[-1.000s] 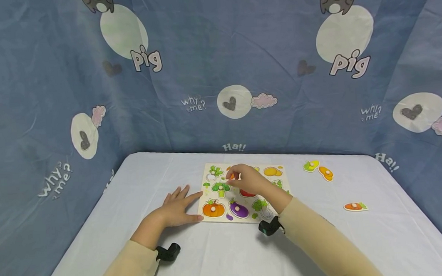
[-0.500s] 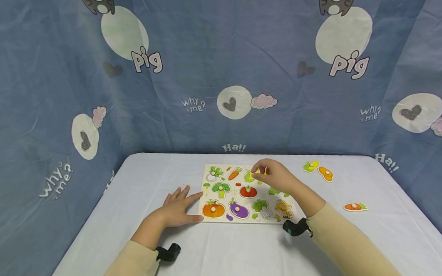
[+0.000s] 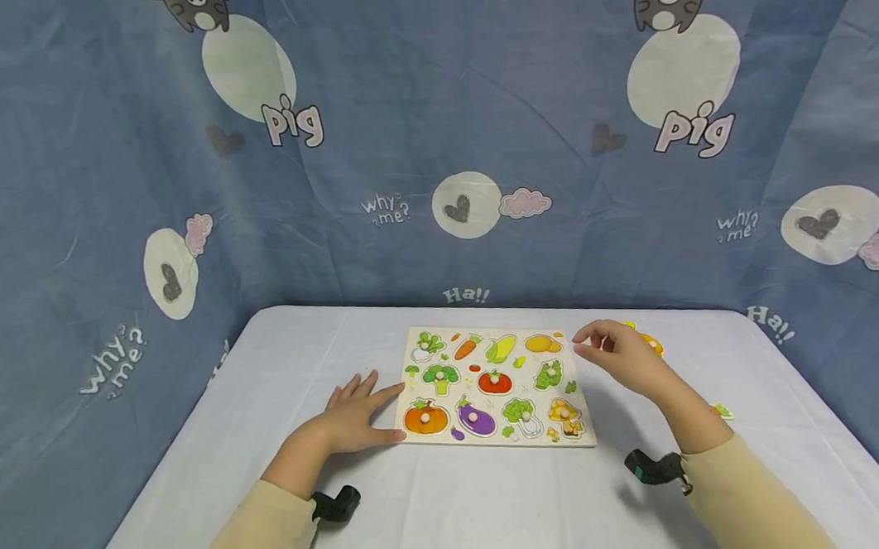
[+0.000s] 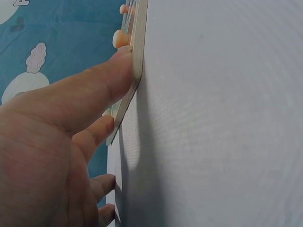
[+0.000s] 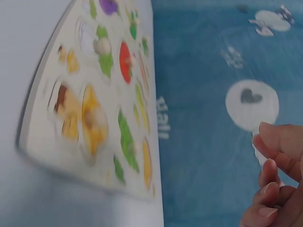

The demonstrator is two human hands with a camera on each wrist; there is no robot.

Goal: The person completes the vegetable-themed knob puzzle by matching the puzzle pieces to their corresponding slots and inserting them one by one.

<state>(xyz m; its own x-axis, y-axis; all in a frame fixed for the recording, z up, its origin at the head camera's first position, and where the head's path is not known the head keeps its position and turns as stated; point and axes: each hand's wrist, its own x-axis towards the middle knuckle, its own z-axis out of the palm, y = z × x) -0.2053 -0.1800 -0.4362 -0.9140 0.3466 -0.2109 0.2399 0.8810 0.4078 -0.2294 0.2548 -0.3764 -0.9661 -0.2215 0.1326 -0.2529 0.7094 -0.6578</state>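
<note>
A wooden vegetable puzzle board lies on the table. Knobbed pieces sit in it, including a pumpkin, a tomato, an eggplant and a mushroom. Along its back row, carrot, corn and potato pictures show no knobs. My left hand is spread beside the board, thumb and index finger touching its left edge. Past the board's right side, my right hand hangs above the table, fingers loosely bent and holding nothing. It partly covers a yellow-orange piece and a corn piece.
A carrot piece lies at the right, mostly hidden by the right forearm. The white-covered table ends at a blue printed curtain at the back. Black camera mounts stick out from both wrists.
My right hand has moved rightward from over the board's back row to beyond its right side, uncovering the corn and potato pictures. My left hand stays at the board's left edge.
</note>
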